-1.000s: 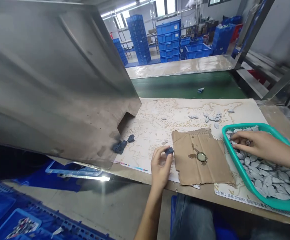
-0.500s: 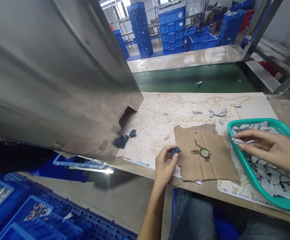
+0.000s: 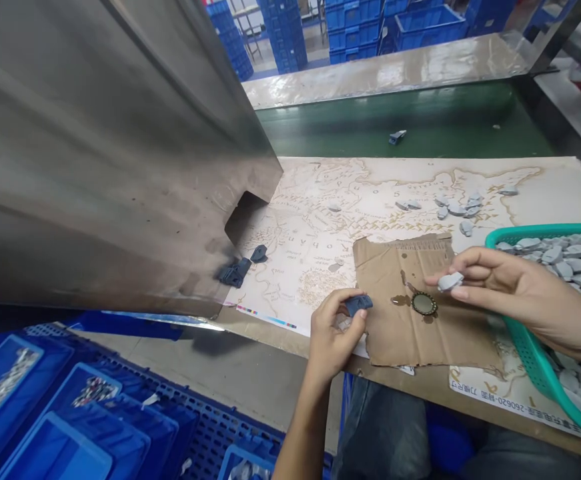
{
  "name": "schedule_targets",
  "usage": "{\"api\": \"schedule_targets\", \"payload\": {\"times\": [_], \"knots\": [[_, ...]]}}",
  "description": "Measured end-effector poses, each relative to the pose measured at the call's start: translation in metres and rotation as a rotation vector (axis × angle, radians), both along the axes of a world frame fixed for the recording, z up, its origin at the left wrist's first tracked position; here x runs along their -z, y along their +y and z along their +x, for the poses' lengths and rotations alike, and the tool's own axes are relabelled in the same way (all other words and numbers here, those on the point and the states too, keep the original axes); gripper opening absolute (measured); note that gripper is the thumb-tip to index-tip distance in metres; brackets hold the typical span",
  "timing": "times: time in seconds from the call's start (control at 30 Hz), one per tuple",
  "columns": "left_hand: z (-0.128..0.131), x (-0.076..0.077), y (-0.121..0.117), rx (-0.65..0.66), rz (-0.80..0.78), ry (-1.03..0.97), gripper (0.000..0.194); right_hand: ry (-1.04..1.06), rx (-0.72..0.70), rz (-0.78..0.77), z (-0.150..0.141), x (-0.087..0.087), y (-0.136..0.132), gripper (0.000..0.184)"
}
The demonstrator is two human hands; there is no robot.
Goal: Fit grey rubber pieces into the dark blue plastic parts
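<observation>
My left hand (image 3: 337, 333) grips a dark blue piece (image 3: 359, 305) between thumb and fingers, at the left edge of a torn sheet of brown cardboard (image 3: 445, 343). My right hand (image 3: 513, 293) pinches a small grey piece (image 3: 449, 282) between thumb and fingertips above the cardboard's right side, its wrist crossing over a teal basket (image 3: 525, 350). On the cardboard, between the two hands, I have a round dish (image 3: 424, 303) like a bottle cap, with dark stains beside it. The basket is heaped with other grey pieces (image 3: 575, 260). A printed map sheet (image 3: 300, 233) covers much of the bench (image 3: 270, 332). Off to the left, several dark blue parts (image 3: 235, 272) lie by the lower corner of a large metal panel (image 3: 120, 167). Past the cardboard I see loose grey bits (image 3: 455, 209) scattered on the map. Farther back, one small item (image 3: 397, 137) lies on a green surface (image 3: 320, 133), and beyond that stand stacked blue crates (image 3: 353, 30).
</observation>
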State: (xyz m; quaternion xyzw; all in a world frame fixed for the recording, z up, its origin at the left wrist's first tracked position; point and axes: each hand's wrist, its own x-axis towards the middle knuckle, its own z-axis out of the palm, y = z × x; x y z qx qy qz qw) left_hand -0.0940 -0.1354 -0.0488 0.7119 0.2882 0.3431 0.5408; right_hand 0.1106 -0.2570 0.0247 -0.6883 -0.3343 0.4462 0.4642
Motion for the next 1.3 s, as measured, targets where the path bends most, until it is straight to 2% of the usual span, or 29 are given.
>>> {"api": "schedule_targets", "payload": {"times": [0.1,0.2,0.27,0.43,0.53,0.63,0.8,0.97,1.1,1.2,1.3], "knots": [[-0.001,0.0,0.0,0.008,0.023,-0.006,0.017,-0.182,-0.105,-0.012,0.001,0.009,-0.002,0.047],[-0.001,0.002,0.0,0.023,0.051,-0.021,0.017,-0.444,-0.137,-0.034,-0.002,0.012,0.0,0.051],[-0.002,0.005,0.001,0.022,0.071,-0.048,0.017,-0.535,-0.161,-0.02,-0.004,0.012,0.001,0.048],[-0.003,0.01,0.002,0.052,0.073,-0.148,0.017,-0.752,-0.28,0.118,-0.002,0.02,-0.002,0.035],[-0.003,0.011,0.002,0.074,0.112,-0.187,0.02,-0.874,-0.379,0.22,-0.002,0.027,-0.002,0.037],[-0.003,0.012,0.004,0.094,0.165,-0.195,0.023,-0.937,-0.379,0.277,-0.004,0.031,-0.002,0.039],[-0.003,0.01,0.002,0.065,0.235,-0.245,0.02,-0.867,-0.317,0.233,-0.004,0.027,-0.002,0.036],[0.001,-0.004,-0.015,-0.033,0.274,-0.234,0.019,-0.549,-0.103,0.005,-0.008,0.005,-0.004,0.041],[0.006,-0.014,-0.03,-0.026,0.266,-0.219,0.026,-0.337,-0.049,-0.096,-0.013,-0.009,-0.005,0.052],[0.007,-0.019,-0.035,-0.02,0.237,-0.215,0.027,-0.338,-0.039,-0.042,-0.016,-0.01,-0.009,0.049],[0.006,-0.022,-0.037,0.008,0.208,-0.236,0.025,-0.441,-0.028,0.118,-0.022,-0.008,-0.015,0.029]]}}
